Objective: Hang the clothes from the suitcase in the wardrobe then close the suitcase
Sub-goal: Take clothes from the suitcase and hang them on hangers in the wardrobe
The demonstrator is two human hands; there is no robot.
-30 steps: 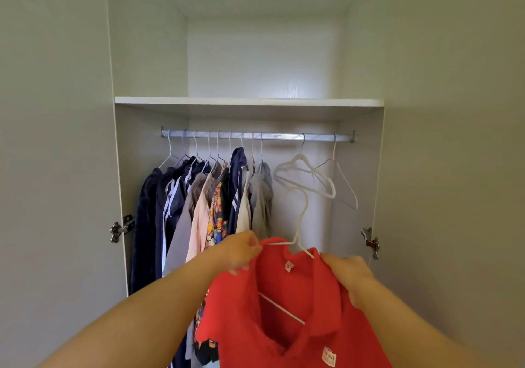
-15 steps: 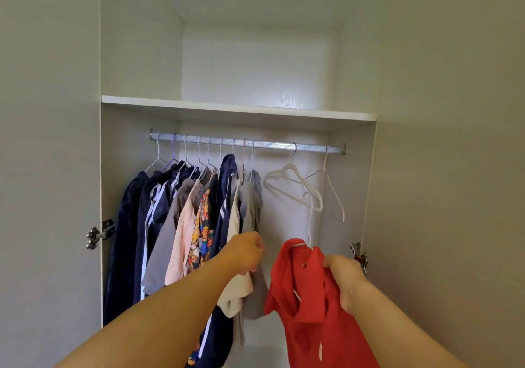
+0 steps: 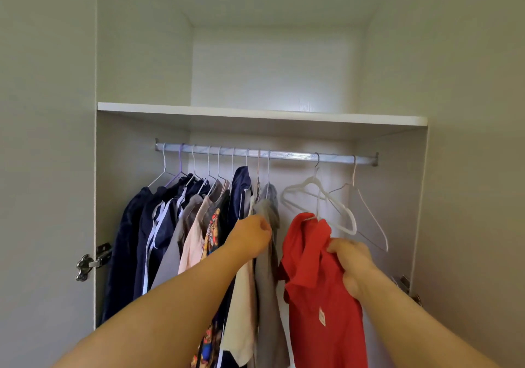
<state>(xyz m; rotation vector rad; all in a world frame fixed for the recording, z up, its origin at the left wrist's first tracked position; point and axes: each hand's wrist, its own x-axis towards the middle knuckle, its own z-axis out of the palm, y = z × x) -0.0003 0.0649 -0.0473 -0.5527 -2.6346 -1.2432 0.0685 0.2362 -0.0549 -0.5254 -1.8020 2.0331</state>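
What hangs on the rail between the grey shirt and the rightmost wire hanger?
One empty white hanger, head view; the red shirt is held beneath it.

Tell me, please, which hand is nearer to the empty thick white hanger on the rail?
The right. The right hand grips the red shirt just below the thick white hanger; the left hand is further left, at the grey shirt.

Right hand grips red shirt; left hand apparently pinches hanging grey garment.
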